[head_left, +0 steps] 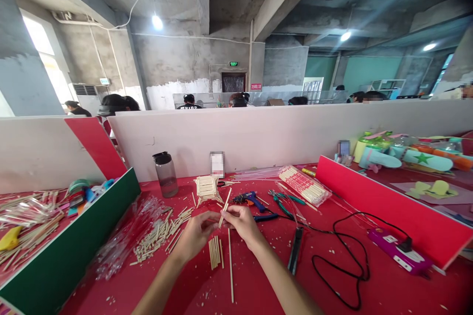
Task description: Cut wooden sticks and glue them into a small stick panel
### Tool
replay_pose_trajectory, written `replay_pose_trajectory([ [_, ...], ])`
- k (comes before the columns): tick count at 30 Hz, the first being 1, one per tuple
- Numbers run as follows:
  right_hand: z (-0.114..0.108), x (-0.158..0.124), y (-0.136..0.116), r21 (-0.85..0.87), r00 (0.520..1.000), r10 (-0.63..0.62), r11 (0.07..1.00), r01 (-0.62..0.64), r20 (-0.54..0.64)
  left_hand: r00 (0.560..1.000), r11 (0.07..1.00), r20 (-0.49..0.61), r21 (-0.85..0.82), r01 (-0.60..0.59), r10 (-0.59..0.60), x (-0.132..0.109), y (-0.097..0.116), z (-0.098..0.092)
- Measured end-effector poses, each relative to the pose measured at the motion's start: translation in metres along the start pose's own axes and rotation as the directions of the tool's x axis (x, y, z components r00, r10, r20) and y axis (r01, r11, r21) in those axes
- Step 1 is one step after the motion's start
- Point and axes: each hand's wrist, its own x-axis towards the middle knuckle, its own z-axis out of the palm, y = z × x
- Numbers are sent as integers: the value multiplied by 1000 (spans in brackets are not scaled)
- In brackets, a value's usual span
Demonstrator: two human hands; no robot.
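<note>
Both my hands meet over the red table (177, 285) and pinch thin wooden sticks (224, 203) that point up and away. My left hand (195, 236) grips them from the left with fingers curled. My right hand (242, 221) pinches them from the right. Just under my hands lie a small flat row of cut sticks (215, 252) and one long stick (230, 266). A small structure built of sticks (207, 188) stands behind them. A heap of short cut sticks (158, 238) lies to the left.
A blue glue gun (251, 200), pliers (281, 203), a black tool (295, 251) and a packet of sticks (305, 185) lie to the right. A black cable (347, 256) runs to a purple power strip (399, 251). A dark bottle (165, 173) stands by the white partition. Green (66, 251) and red (388, 206) dividers flank me.
</note>
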Motion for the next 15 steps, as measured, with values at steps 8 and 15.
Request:
replay_pose_trajectory([
  [8, -4, -2, -4, 74, 999, 37, 997, -37, -2, 994, 982, -33, 164, -96, 103, -1, -8, -3],
  [15, -3, -3, -4, 111, 1000, 22, 994, -22, 1, 991, 970, -71, 222, -95, 114, -3, -15, -6],
])
